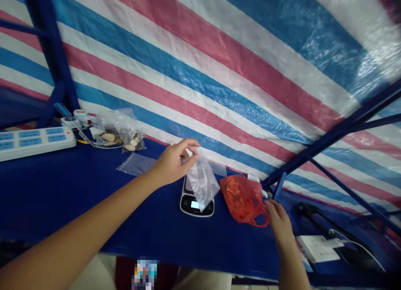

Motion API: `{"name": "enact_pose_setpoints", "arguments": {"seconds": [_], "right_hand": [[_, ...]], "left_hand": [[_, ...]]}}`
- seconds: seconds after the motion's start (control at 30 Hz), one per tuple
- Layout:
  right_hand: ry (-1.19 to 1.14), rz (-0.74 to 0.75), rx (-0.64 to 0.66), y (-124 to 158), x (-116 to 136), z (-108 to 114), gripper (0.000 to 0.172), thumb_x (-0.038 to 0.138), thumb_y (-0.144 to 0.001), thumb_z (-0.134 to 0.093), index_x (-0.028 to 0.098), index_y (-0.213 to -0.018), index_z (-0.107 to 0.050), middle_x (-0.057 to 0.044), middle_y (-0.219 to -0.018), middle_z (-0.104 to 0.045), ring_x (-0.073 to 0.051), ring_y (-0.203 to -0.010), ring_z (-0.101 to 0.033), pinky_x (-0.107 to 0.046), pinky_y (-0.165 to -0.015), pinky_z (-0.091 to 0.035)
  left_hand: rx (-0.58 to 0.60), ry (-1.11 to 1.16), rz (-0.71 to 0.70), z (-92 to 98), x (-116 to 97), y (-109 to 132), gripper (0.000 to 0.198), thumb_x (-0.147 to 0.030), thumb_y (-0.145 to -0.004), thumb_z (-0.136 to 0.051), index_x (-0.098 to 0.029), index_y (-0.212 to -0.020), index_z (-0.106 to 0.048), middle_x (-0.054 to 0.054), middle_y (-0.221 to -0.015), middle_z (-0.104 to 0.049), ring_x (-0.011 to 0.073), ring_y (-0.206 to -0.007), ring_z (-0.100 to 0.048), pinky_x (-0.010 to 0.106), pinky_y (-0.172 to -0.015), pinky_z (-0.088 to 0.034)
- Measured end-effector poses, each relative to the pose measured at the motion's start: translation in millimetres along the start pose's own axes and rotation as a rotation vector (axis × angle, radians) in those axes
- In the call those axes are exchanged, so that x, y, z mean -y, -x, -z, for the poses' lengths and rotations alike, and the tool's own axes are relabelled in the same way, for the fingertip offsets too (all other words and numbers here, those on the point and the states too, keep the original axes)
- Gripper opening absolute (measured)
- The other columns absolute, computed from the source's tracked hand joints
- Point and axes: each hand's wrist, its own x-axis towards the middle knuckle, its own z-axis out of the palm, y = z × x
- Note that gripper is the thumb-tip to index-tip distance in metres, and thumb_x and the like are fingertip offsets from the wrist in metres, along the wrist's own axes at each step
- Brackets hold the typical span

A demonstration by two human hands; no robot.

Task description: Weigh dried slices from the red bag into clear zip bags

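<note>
My left hand (177, 161) pinches the top of a clear plastic bag (204, 182), which hangs down over a small digital kitchen scale (189, 205). The scale's display is lit, but its digits are too small to read. To the right sits a red plastic bag (239, 196) with its handles toward me; what is inside shows only dimly. At its right edge is my right hand (277, 214), fingers curled near the bag's handle. Whether those fingers grip the handle is hard to make out. Another flat clear bag (136, 164) lies left of the scale.
Clear bags with pale sliced pieces (131, 142) lie at the back left, beside a white power strip (37, 142) with blue sockets. A second power strip (319, 247) is at the right. Blue metal bars (56, 56) and a striped tarp (188, 73) stand behind the blue table (94, 190).
</note>
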Motion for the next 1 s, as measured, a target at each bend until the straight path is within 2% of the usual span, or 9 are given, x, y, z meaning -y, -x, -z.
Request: {"name": "enact_pose_setpoints", "arguments": {"seconds": [0.1, 0.2, 0.33, 0.4, 0.53, 0.63, 0.73, 0.83, 1.0], "right_hand": [[0.306, -0.059, 0.078, -56, 9, -25, 0.039, 0.054, -0.066, -0.065, 0.016, -0.077, -0.069, -0.014, -0.077, -0.071, -0.038, -0.099, -0.069, -0.048, -0.09, -0.052], [0.311, -0.014, 0.205, -68, 22, -38, 0.032, 0.051, -0.065, -0.067, 0.019, -0.06, -0.065, -0.008, -0.059, -0.062, -0.034, -0.083, -0.069, -0.043, -0.08, -0.053], [-0.261, -0.1, 0.347, -62, 30, -43, 0.037, 0.055, -0.069, -0.063, 0.019, -0.077, -0.07, -0.005, -0.068, -0.066, -0.025, -0.072, -0.068, -0.039, -0.073, -0.056], [-0.501, -0.15, 0.298, -61, 28, -48, 0.027, 0.047, -0.064, -0.065, 0.021, -0.071, -0.065, -0.004, -0.066, -0.065, -0.023, -0.066, -0.066, -0.041, -0.074, -0.058], [-0.549, -0.142, 0.116, -49, 11, -57, 0.015, 0.03, -0.054, -0.065, 0.023, -0.059, -0.053, 0.001, -0.056, -0.058, -0.02, -0.053, -0.06, -0.047, -0.069, -0.059], [-0.581, -0.08, -0.111, -14, 1, -51, 0.017, 0.034, -0.062, -0.064, 0.023, -0.071, -0.055, 0.003, -0.06, -0.059, -0.02, -0.056, -0.061, -0.041, -0.063, -0.058], [-0.566, 0.078, -0.386, 44, 8, -37, 0.02, 0.036, -0.076, -0.071, 0.025, -0.089, -0.061, 0.005, -0.078, -0.067, -0.016, -0.067, -0.066, -0.031, -0.068, -0.057], [-0.359, 0.17, -0.036, 100, 34, -26, 0.03, 0.046, -0.089, -0.062, 0.025, -0.109, -0.069, -0.006, -0.109, -0.074, -0.027, -0.101, -0.071, -0.038, -0.085, -0.058], [-0.033, 0.306, 0.119, 130, 57, -9, 0.037, 0.048, -0.09, -0.06, 0.026, -0.118, -0.069, -0.008, -0.127, -0.069, -0.029, -0.121, -0.062, -0.038, -0.101, -0.05]], "left_hand": [[-0.096, 0.202, 0.079, -23.5, 18, -4, 0.029, -0.036, -0.087, -0.064, -0.022, -0.112, -0.059, 0.002, -0.098, -0.067, 0.0061, -0.055, -0.056, 0.02, -0.052, -0.041], [-0.373, 0.352, 0.237, -32.5, 62, 2, 0.029, -0.038, -0.083, -0.067, -0.021, -0.103, -0.056, 0.001, -0.095, -0.064, 0.0048, -0.052, -0.052, 0.021, -0.05, -0.043], [-0.566, 0.508, 0.41, -26.0, 103, 10, 0.036, -0.039, -0.074, -0.073, -0.021, -0.097, -0.052, -0.003, -0.081, -0.062, 0.0054, -0.045, -0.049, 0.021, -0.043, -0.039], [-0.6, 0.583, 0.469, -20.7, 110, 8, 0.041, -0.038, -0.069, -0.076, -0.022, -0.097, -0.051, -0.004, -0.077, -0.063, 0.0055, -0.043, -0.048, 0.021, -0.042, -0.038], [-0.581, 0.815, 0.675, -16.8, 110, 3, 0.049, -0.039, -0.061, -0.08, -0.021, -0.095, -0.05, -0.003, -0.075, -0.067, 0.0041, -0.04, -0.042, 0.02, -0.039, -0.03], [-0.433, 0.939, 0.683, -22.1, 94, 7, 0.05, -0.038, -0.061, -0.083, -0.02, -0.096, -0.052, 0.0, -0.075, -0.069, 0.0042, -0.045, -0.045, 0.02, -0.045, -0.033], [-0.075, 0.889, 0.542, -37.1, 57, 17, 0.044, -0.039, -0.072, -0.079, -0.021, -0.105, -0.055, 0.001, -0.079, -0.072, 0.0073, -0.054, -0.053, 0.021, -0.052, -0.039], [0.432, 0.806, 0.349, -61.6, 9, 27, 0.041, -0.034, -0.08, -0.073, -0.021, -0.115, -0.058, 0.004, -0.086, -0.074, 0.0099, -0.065, -0.06, 0.024, -0.062, -0.044], [0.965, 0.84, 0.151, -106.9, -37, 39, 0.044, -0.031, -0.084, -0.069, -0.021, -0.126, -0.056, 0.002, -0.083, -0.07, 0.0123, -0.068, -0.063, 0.027, -0.069, -0.048]]}}
